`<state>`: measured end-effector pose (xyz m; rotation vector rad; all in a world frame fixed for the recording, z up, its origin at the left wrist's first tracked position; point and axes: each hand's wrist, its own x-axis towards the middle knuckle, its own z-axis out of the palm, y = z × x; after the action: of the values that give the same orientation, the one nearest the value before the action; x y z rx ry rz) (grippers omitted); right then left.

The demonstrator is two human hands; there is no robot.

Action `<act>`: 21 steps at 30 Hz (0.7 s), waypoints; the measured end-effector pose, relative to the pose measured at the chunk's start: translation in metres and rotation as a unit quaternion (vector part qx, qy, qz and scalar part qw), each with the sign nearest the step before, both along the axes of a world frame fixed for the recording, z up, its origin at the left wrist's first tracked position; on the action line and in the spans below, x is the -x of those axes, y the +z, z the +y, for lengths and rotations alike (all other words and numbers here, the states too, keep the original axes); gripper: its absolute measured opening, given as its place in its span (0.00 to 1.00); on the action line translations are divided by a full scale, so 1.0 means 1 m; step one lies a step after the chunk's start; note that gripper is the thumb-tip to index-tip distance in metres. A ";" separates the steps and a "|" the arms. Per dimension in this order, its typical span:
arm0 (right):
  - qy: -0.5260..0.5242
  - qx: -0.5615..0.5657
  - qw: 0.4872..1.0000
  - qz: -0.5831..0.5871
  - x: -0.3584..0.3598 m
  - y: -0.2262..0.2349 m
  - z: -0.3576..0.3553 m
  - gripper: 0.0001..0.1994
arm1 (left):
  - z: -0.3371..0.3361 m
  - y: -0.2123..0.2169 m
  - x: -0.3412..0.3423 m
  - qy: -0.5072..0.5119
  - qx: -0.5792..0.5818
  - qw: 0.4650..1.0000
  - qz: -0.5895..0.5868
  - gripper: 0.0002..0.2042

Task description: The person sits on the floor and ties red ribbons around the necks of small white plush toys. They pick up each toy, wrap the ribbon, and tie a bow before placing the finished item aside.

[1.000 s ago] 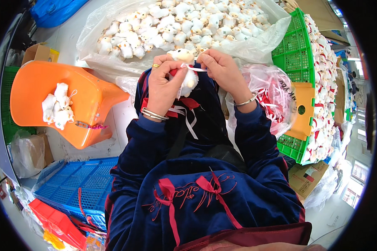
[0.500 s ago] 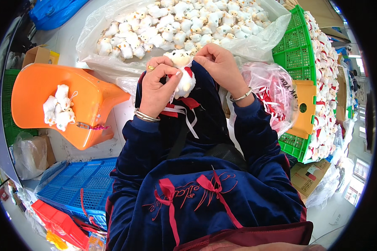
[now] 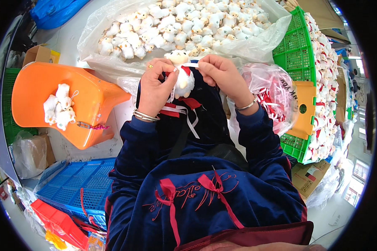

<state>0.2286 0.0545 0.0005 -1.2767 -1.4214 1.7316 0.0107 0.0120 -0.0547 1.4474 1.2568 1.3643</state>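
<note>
Above my lap, a small white plush toy (image 3: 183, 87) with a red piece round its neck is upright between my hands. My left hand (image 3: 156, 81) pinches at the toy's neck from its left side, fingers closed. My right hand (image 3: 222, 75), thumb and forefinger pressed together, grips the end of a white ribbon (image 3: 191, 65) drawn out sideways from the neck. Below the toy, red pieces with white ribbons (image 3: 191, 122) lie on my dark blue lap. Part of the ribbon is hidden behind my left fingers.
Ahead, a clear plastic sheet (image 3: 92, 37) holds a heap of white plush toys (image 3: 163, 33). An orange stool (image 3: 29, 94) with several toys and a small cutter (image 3: 86, 125) stands left. At right are a bag of red pieces (image 3: 274, 100) and a green crate (image 3: 295, 54); a blue crate (image 3: 77, 186) is lower left.
My right hand has moved slightly right and down, pulling the white ribbon out straight from the toy's neck. My left hand stays at the neck.
</note>
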 end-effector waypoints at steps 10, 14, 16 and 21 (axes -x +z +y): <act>-0.010 0.180 0.977 0.114 -0.003 0.009 0.009 0.30 | -0.003 0.006 -0.005 -0.006 0.007 1.000 -0.012 0.03; 0.004 0.166 0.983 0.080 0.000 0.021 0.009 0.30 | -0.005 0.010 -0.008 0.007 0.023 0.999 -0.025 0.04; 0.019 0.158 0.986 0.054 0.002 0.024 0.013 0.28 | -0.005 0.009 -0.008 0.008 0.020 1.000 -0.018 0.04; 0.063 0.026 0.994 -0.084 0.007 0.043 0.016 0.18 | -0.006 0.011 -0.012 0.010 0.000 1.000 -0.012 0.04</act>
<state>0.2216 0.0703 0.0430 -1.4170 -1.5920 1.7900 0.0227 0.0060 -0.0442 1.4170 1.2583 1.3908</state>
